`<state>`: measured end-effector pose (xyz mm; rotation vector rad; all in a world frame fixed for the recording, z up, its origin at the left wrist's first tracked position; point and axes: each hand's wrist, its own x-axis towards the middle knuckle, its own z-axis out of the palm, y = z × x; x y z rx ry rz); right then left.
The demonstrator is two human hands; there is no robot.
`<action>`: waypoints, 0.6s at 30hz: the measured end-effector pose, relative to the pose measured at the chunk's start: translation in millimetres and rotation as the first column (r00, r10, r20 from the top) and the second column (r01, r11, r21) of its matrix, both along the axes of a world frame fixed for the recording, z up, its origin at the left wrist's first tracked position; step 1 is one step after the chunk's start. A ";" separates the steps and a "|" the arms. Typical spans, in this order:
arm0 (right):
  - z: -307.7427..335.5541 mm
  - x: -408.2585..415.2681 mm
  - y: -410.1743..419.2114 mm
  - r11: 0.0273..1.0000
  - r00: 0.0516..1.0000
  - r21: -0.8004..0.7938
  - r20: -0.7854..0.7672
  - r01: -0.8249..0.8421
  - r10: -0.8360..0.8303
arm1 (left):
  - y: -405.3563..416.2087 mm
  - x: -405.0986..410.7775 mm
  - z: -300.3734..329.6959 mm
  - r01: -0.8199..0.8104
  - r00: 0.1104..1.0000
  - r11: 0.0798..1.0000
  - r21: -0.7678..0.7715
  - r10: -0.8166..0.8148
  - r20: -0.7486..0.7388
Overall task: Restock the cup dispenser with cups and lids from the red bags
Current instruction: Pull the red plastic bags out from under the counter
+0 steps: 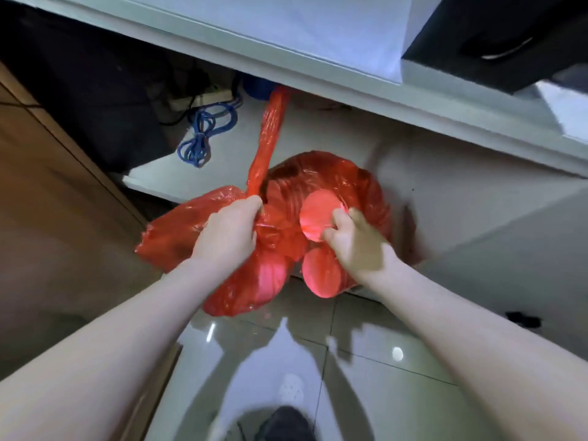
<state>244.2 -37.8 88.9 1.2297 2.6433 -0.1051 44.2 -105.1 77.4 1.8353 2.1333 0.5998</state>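
Observation:
A crumpled red plastic bag (178,237) sits low under the white counter, its mouth open toward me. One long handle strip of the bag (269,138) stretches up to the counter's underside. My left hand (227,232) grips the bag's gathered plastic near the base of that strip. My right hand (353,241) reaches into the mouth, fingers curled round the edge of a round stack end (318,214), cups or lids, I cannot tell which. Other round stack ends (321,278) press against the plastic lower down. No cup dispenser is in view.
A white counter edge (286,55) runs overhead, with a dark appliance (509,36) on it at top right. A coiled blue cable (203,135) lies on a low white shelf (152,176). A wooden cabinet side (41,192) stands left. Glossy tiled floor (366,361) lies below.

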 end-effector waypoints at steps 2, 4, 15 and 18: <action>11.1 8.6 -14.2 0.999 1.000 -0.044 0.002 0.023 -0.023 | -18.4 1.1 8.1 -0.025 0.999 1.000 -0.013 0.025 0.021; 22.8 19.7 -28.5 0.999 0.999 -0.013 0.038 -0.037 0.037 | -35.9 5.4 17.2 -0.038 0.998 0.999 -0.030 0.039 0.044; 109.9 114.4 -110.1 0.984 0.967 -0.151 -0.221 0.092 -0.124 | -106.7 104.5 118.5 0.107 0.988 0.988 -0.115 -0.092 0.126; 138.7 159.7 -133.5 0.971 0.943 -0.179 -0.262 0.161 -0.205 | -122.0 143.8 158.9 0.179 0.984 0.982 -0.056 -0.179 0.013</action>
